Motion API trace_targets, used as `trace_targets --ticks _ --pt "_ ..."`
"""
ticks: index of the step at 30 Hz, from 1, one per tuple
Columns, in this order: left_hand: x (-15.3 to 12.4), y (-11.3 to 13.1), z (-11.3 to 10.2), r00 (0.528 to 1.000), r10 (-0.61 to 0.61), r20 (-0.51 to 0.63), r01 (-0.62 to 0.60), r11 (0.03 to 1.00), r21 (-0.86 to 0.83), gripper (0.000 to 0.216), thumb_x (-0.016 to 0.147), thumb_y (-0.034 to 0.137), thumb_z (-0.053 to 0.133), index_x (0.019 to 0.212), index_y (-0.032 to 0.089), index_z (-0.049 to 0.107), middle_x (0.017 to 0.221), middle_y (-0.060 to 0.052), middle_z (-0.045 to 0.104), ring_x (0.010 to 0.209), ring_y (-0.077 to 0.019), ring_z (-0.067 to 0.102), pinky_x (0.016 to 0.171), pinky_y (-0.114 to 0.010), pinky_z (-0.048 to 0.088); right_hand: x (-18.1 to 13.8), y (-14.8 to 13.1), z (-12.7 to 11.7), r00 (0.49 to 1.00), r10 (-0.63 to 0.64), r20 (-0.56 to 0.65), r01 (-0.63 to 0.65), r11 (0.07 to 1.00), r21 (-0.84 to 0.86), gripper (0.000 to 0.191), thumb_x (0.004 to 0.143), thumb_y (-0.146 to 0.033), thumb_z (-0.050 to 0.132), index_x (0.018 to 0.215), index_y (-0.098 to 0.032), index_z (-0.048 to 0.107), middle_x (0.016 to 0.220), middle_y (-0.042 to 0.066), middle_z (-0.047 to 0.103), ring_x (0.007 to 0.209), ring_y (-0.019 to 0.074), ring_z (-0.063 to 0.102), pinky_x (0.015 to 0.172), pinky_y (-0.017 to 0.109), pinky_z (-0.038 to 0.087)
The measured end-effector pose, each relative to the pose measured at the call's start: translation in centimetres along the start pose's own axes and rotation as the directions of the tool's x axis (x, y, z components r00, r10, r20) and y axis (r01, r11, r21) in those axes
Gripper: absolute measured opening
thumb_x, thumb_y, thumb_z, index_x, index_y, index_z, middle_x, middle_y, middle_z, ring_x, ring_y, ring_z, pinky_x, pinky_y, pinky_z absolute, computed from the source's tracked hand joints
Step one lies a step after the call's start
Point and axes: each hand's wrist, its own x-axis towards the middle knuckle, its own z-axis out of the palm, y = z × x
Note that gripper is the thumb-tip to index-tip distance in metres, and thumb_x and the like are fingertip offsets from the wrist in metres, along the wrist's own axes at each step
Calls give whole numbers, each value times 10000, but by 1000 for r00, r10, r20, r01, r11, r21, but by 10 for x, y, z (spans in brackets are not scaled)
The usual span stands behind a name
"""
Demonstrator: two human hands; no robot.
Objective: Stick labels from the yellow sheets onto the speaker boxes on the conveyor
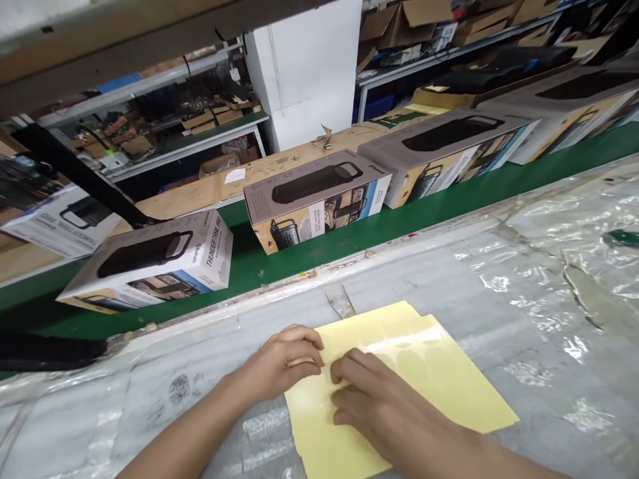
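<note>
A stack of glossy yellow sheets (439,372) lies on the grey, plastic-covered worktable (499,293) in front of me. My left hand (282,366) rests on the sheets' left edge with its fingers curled and pinched at the top sheet. My right hand (379,406) lies on the sheets beside it, fingers bent and pressed down, fingertips close to the left hand's. What the fingertips pinch is too small to make out.
Behind the table runs a green conveyor belt (449,199) carrying several speaker boxes: one at the left (154,263), one in the middle (314,196), more to the right (449,150). Shelves with cardboard cartons (399,23) stand behind. A black strap (50,349) lies at the left.
</note>
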Motion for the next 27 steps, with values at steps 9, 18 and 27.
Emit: trace_targets --ticks 9,18,27 --pt "6 9 -8 997 -63 39 66 996 -64 208 1022 280 590 898 198 735 1164 -101 707 1098 -208 683 1020 -335 536 -5 -3 3 997 -69 -28 66 993 -94 104 932 -107 701 1025 -152 693 993 84 660 925 245 594 767 375 474" --pt "-3 18 -2 992 36 123 -64 971 231 269 1022 128 523 1077 252 756 1301 -92 666 1260 -236 589 1060 -366 496 -12 4 -28 993 100 59 -116 881 458 220 1032 -257 583 850 -234 704 1010 69 665 973 219 650 833 364 533" --pt "41 19 -38 947 313 -66 -269 891 364 321 1077 215 380 1043 225 699 1027 -67 756 989 -186 679 989 -352 507 24 70 -107 919 389 -64 -289 775 562 411 871 -631 734 834 -224 693 792 57 697 737 217 680 660 336 581"
